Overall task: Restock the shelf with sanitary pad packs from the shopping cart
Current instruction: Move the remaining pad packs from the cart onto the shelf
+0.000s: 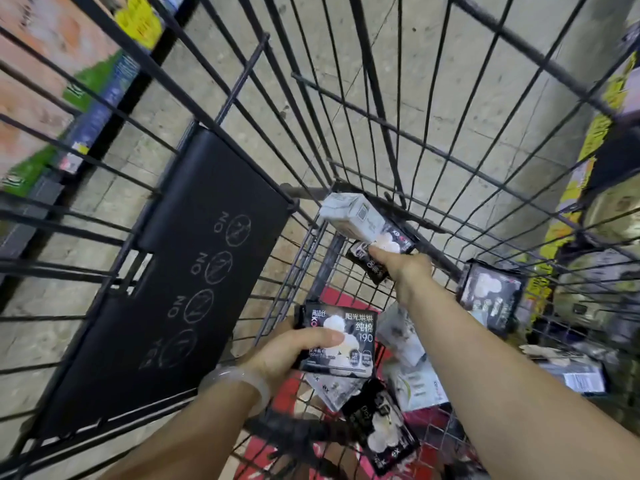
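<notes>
Nearest us, loose black pad packs [379, 426] and pale ones [415, 386] lie on the red floor of the shopping cart [346, 161]. Our left hand [291, 351], pale bangle [242, 386] on the wrist, grips a black pack marked 190 [346, 337], thumb across its face, held above the pile. Further in, our right hand [405, 268] reaches to the far end and pinches a white-and-black pack [360, 220] lifted clear of another black pack [370, 265]. One more black pack [490, 296] leans against the cart's right wall. Black child-seat flap [180, 285] stands left. Beyond the wire, blurred shelves [55, 98] and concrete floor [450, 64].
</notes>
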`<state>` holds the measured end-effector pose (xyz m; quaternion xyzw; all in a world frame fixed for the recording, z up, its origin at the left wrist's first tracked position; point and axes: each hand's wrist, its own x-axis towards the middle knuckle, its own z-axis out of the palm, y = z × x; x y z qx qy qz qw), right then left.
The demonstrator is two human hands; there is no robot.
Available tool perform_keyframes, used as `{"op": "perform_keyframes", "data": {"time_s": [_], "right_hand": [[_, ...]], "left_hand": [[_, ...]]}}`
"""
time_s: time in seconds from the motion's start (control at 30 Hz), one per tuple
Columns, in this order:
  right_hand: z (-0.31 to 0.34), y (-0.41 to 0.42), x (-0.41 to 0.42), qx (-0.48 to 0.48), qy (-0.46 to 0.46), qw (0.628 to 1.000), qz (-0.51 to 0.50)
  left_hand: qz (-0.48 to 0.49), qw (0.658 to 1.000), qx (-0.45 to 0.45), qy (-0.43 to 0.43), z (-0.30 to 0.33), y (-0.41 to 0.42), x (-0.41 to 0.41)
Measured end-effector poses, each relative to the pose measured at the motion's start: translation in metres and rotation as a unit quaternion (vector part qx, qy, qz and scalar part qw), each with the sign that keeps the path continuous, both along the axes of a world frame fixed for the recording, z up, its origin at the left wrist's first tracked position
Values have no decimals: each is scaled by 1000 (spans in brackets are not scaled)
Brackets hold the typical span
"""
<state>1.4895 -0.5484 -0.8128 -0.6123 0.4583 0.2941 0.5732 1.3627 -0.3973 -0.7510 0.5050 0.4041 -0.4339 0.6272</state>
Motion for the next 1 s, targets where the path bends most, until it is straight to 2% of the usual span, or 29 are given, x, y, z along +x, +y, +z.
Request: {"op": "perform_keyframes", "data": {"time_s": [0.07,0.23,0.27,0.33,0.4,0.43,0.5,0.57,0.7,0.8,0.87,1.0], "right_hand": [[0,-2,2,-1,-3,999,-35],[28,-29,-8,-72,-73,995,20],[39,-41,-13,-66,-92,993,37],[66,-65,-24,46,-128,989,63],[92,-81,-39,209,-109,959,158],[100,-84,-45,252,-75,934,243],[101,-83,-55,229,-26,882,410],[96,-78,-59,171,-14,874,454],[87,-68,-62,167,-4,888,427],[78,-60,-65,175,-7,932,316],[78,-53,-65,160,-24,953,257],[81,-38,-78,127,-12,967,221]], "left_hand": [[0,1000,-11,-1,-1,0,-2],[20,1000,11,-10,-8,1,-3],[21,1000,7,-7,-7,0,-1],[14,1000,6,-8,-7,-3,1],[2,1000,6,-12,-6,-11,3],[-4,1000,3,-18,-5,-15,5],[-7,999,-6,-35,-2,-22,8],[-19,999,-8,-31,0,-23,11],[-93,994,-50,-41,-5,-6,14],[-123,991,-47,-37,-6,-3,12],[-106,993,-41,-20,-9,-5,8],[-16,999,-51,2,-9,-14,1]]}}
